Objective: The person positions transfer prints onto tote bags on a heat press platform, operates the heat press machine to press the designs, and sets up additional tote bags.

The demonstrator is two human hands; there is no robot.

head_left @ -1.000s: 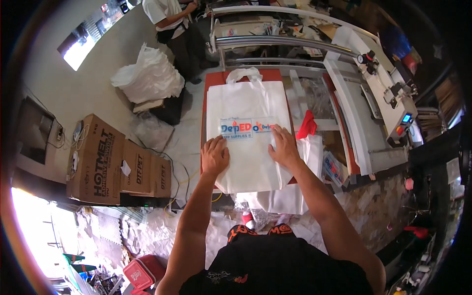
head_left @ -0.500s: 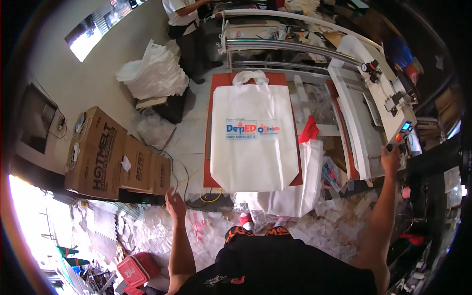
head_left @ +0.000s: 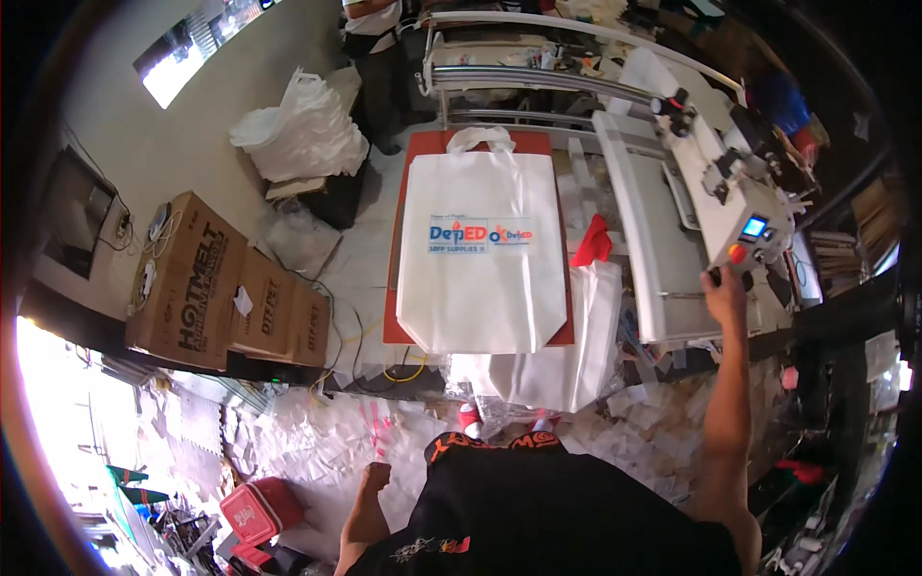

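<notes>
A white fabric bag [head_left: 485,298] with a blue and red printed patch [head_left: 480,234] lies flat on a reddish-brown platen [head_left: 392,326], its handles at the far end. To its right stands the sliding head of a heat press [head_left: 629,221], with a small lit screen and a red button. My right hand [head_left: 727,296] is closed round a black handle at the near end of that head. My left hand [head_left: 373,474] hangs low beside my body, away from the bag; its fingers are too foreshortened to make out.
More white bags [head_left: 562,370] hang at the platen's near right, by a red cloth [head_left: 593,240]. White bags are piled [head_left: 303,134] at the far left. Cardboard boxes [head_left: 197,278] stand left. Paper scraps [head_left: 317,437] litter the floor. A person [head_left: 375,48] stands at the back.
The press head has slid left toward the platen, with my right hand on its handle. My left hand has dropped down toward my body. The view has shifted slightly.
</notes>
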